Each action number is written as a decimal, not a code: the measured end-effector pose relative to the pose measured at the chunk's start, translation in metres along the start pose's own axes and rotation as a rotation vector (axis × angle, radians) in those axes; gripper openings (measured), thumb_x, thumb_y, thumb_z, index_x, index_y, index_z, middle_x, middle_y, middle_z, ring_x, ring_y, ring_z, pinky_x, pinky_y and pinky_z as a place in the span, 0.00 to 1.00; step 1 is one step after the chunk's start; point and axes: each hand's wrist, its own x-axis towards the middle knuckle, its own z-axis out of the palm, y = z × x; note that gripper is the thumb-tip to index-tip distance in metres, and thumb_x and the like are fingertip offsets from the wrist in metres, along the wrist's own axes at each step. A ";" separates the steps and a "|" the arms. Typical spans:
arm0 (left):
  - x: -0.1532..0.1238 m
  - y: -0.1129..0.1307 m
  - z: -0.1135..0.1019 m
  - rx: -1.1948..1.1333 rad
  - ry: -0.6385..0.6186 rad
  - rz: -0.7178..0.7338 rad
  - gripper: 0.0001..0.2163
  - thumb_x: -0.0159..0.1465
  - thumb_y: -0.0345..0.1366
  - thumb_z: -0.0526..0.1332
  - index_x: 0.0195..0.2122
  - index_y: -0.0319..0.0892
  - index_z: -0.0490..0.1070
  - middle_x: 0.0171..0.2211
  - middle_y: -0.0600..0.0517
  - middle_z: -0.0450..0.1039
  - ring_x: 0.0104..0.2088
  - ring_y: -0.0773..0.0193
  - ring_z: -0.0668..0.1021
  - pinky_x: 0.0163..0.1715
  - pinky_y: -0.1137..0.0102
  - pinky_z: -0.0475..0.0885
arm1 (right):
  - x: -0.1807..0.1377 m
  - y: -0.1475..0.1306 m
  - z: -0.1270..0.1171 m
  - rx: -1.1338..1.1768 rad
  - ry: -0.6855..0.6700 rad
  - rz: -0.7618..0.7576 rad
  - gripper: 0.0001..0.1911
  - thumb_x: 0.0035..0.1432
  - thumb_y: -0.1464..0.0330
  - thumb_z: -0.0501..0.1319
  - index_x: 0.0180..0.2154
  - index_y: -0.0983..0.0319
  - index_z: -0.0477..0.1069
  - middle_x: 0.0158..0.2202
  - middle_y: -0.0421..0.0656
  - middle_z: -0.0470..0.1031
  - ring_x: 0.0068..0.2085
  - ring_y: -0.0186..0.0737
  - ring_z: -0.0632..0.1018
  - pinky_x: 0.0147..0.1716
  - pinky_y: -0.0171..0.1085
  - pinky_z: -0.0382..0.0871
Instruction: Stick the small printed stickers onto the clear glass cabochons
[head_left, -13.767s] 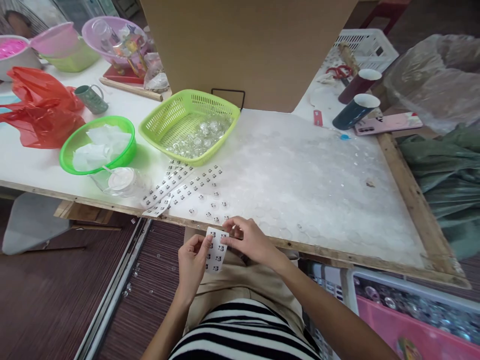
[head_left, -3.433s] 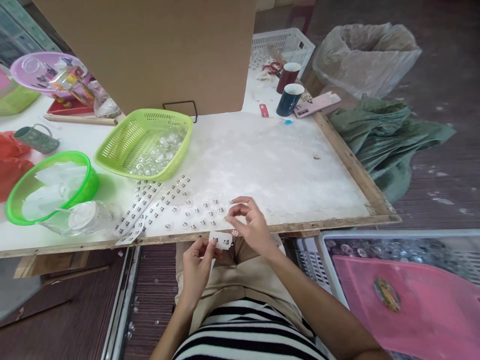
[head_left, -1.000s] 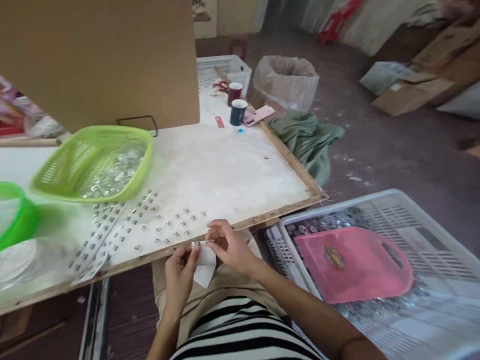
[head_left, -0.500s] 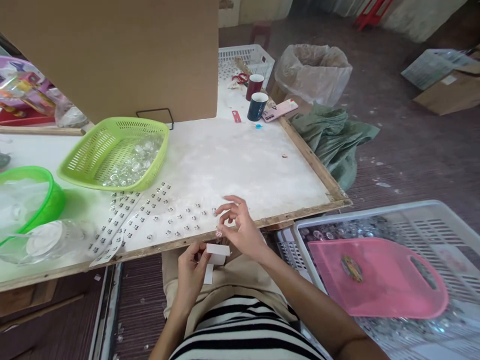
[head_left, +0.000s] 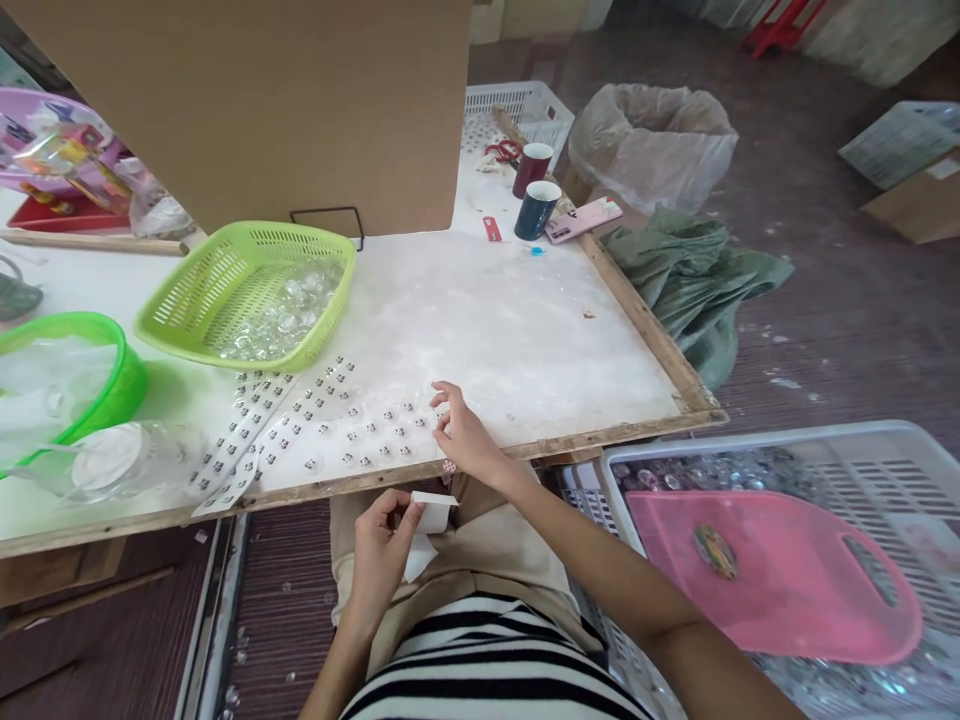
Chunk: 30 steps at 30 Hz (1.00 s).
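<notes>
My left hand (head_left: 381, 545), in front of the table edge, pinches a folded white paper strip (head_left: 433, 500) between thumb and fingers. More white paper hangs below it over my lap. My right hand (head_left: 466, 432) is over the table's front edge, palm down, with its fingers bent and apart. Its fingertips are close to a small clear piece with a black print (head_left: 440, 413). Whether they touch it, I cannot tell. Several similar printed pieces (head_left: 371, 428) lie in rows to the left. A small pink spotted piece (head_left: 448, 466) shows at the wooden edge below my right hand.
A light green basket (head_left: 247, 345) holds clear pieces. Left of it are a green bowl (head_left: 129, 375) and printed sheets (head_left: 244, 440). Cups (head_left: 537, 212) and a pink phone (head_left: 585, 219) stand at the back right. A pink board (head_left: 787, 580) lies in a crate (head_left: 862, 432) at right.
My right hand has moved slightly forward over the table, away from the paper strip. My left hand stays nearly in place; the hanging paper has swung a little. The view has shifted left.
</notes>
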 end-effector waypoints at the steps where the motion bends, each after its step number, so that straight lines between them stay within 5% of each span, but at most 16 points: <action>1: 0.001 0.000 0.000 0.000 0.001 0.004 0.16 0.61 0.47 0.61 0.27 0.37 0.74 0.21 0.53 0.67 0.22 0.69 0.62 0.22 0.74 0.57 | 0.000 0.001 0.001 -0.062 -0.009 -0.026 0.36 0.50 0.82 0.51 0.60 0.60 0.47 0.52 0.49 0.64 0.33 0.31 0.72 0.44 0.39 0.67; 8: 0.000 -0.001 -0.003 0.007 0.002 0.008 0.16 0.63 0.46 0.61 0.27 0.37 0.73 0.22 0.53 0.66 0.23 0.69 0.62 0.23 0.74 0.57 | -0.002 0.001 0.009 -0.470 -0.038 -0.258 0.36 0.52 0.84 0.47 0.63 0.66 0.48 0.54 0.55 0.63 0.46 0.47 0.71 0.47 0.45 0.64; 13: -0.002 -0.004 -0.004 -0.005 -0.007 -0.012 0.16 0.63 0.47 0.61 0.28 0.37 0.73 0.23 0.52 0.67 0.23 0.68 0.63 0.24 0.74 0.57 | -0.002 -0.005 0.007 -0.582 0.028 -0.256 0.35 0.56 0.83 0.47 0.65 0.63 0.47 0.57 0.55 0.64 0.51 0.52 0.69 0.47 0.48 0.61; 18: -0.002 -0.003 -0.005 -0.024 -0.002 0.001 0.16 0.63 0.47 0.61 0.28 0.37 0.73 0.24 0.52 0.68 0.25 0.68 0.65 0.25 0.74 0.59 | -0.001 -0.014 -0.004 -0.313 0.110 -0.156 0.29 0.57 0.76 0.56 0.59 0.61 0.54 0.50 0.51 0.70 0.50 0.49 0.69 0.50 0.48 0.60; 23: -0.002 -0.002 -0.006 -0.019 0.000 0.031 0.15 0.63 0.45 0.61 0.28 0.37 0.72 0.23 0.53 0.68 0.24 0.68 0.64 0.25 0.74 0.59 | 0.001 -0.015 -0.005 0.144 -0.148 0.038 0.18 0.56 0.75 0.57 0.49 0.60 0.58 0.32 0.38 0.71 0.34 0.36 0.73 0.37 0.36 0.66; 30: -0.003 -0.004 -0.009 -0.003 -0.009 0.027 0.15 0.65 0.44 0.60 0.29 0.37 0.73 0.26 0.52 0.70 0.26 0.67 0.66 0.27 0.74 0.60 | 0.002 -0.013 0.006 -0.005 -0.252 0.023 0.20 0.54 0.81 0.56 0.48 0.62 0.59 0.29 0.36 0.70 0.31 0.35 0.72 0.34 0.34 0.63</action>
